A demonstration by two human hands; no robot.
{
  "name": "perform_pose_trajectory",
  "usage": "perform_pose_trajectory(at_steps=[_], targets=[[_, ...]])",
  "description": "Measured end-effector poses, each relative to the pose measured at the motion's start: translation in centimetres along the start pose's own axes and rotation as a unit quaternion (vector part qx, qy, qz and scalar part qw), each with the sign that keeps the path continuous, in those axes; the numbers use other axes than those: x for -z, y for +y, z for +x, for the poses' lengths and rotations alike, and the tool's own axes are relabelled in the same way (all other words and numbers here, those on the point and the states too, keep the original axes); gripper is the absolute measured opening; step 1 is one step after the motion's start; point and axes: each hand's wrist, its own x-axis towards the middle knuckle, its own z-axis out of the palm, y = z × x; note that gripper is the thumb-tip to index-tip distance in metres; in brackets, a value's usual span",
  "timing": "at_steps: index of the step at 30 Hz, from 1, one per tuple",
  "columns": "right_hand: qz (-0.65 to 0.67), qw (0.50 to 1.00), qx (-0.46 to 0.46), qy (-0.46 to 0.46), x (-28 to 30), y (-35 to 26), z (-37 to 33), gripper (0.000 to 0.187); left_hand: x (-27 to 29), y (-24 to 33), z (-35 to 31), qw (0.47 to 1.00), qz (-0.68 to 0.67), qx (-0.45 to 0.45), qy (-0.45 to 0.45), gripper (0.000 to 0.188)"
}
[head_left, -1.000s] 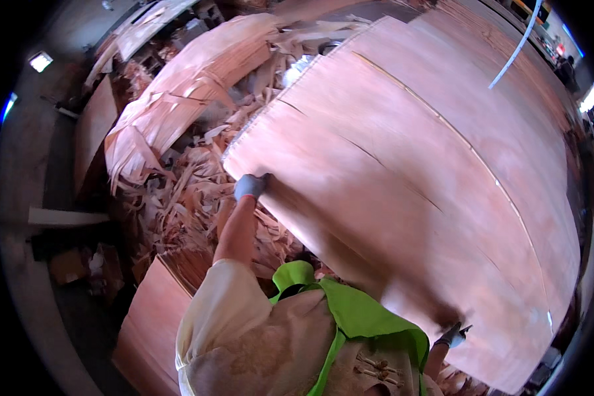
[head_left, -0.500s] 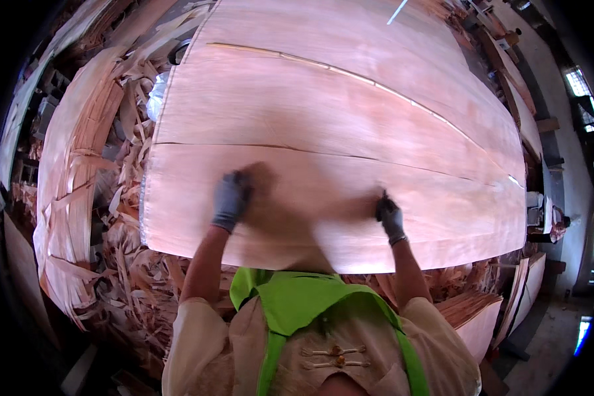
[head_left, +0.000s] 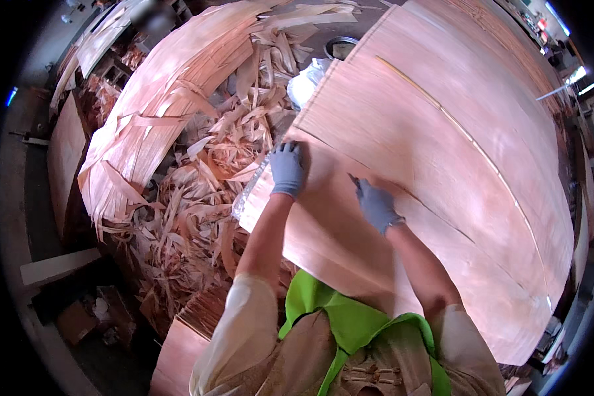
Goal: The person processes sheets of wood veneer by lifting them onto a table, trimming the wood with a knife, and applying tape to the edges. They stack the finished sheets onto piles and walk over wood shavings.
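Note:
A large stack or sheet of pinkish wood veneer [head_left: 482,218] lies in front of me. My left hand [head_left: 287,170], in a grey glove, rests on the sheet's left edge with its fingers laid flat. To its right, my right hand [head_left: 378,206], also gloved, is low over the veneer, fingers drawn together. A small dark pointed tip sticks out at its fingers; whether it is a tool or a dark fingertip I cannot make out. A dark seam [head_left: 435,210] runs across the sheet from near my left hand. Farther off, a narrow pale strip [head_left: 472,140] curves over the veneer.
Torn veneer scraps [head_left: 185,231] heap up on the left. Beyond them stands a bent bundle of veneer sheets [head_left: 148,132]. A white plastic bag [head_left: 303,86] and a dark round container [head_left: 340,47] sit by the sheet's far left edge. A pale board [head_left: 59,266] lies at lower left.
My view has swung left, bringing more of the scrap heap in. My left hand has moved onto the sheet's left edge, and my right hand has come closer to it. Earlier motion blur is gone.

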Motion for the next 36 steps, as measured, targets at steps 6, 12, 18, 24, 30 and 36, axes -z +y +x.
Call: perform_pose_trajectory(at_steps=[6,12,18,24,30,36], targets=[[-0.066,0.996,0.042,-0.036,-2.2,-6.8,11.9,0.021,-1.6,-0.3,0.5,0.997,-0.009,0.075,-0.004,0.028],[-0.107,0.99,0.06,-0.07,-3.2,-11.0,18.0,0.023,-0.7,0.4,1.3,0.994,-0.051,0.098,0.025,0.034],[-0.104,0.985,0.06,-0.121,-1.6,-10.1,17.6,0.026,-0.8,0.4,2.1,0.992,-0.077,0.103,0.001,0.035],[-0.059,0.995,0.044,-0.068,-2.0,-3.2,13.1,0.025,-1.8,0.0,1.6,0.999,0.025,0.032,0.002,0.037],[-0.133,0.989,0.052,-0.023,1.7,5.3,4.7,0.015,-1.6,0.5,1.8,0.999,0.05,-0.003,0.006,0.033],[-0.154,0.985,-0.01,-0.081,6.1,16.0,-6.0,0.018,-1.5,1.0,1.4,0.998,0.061,-0.006,-0.005,0.034]])
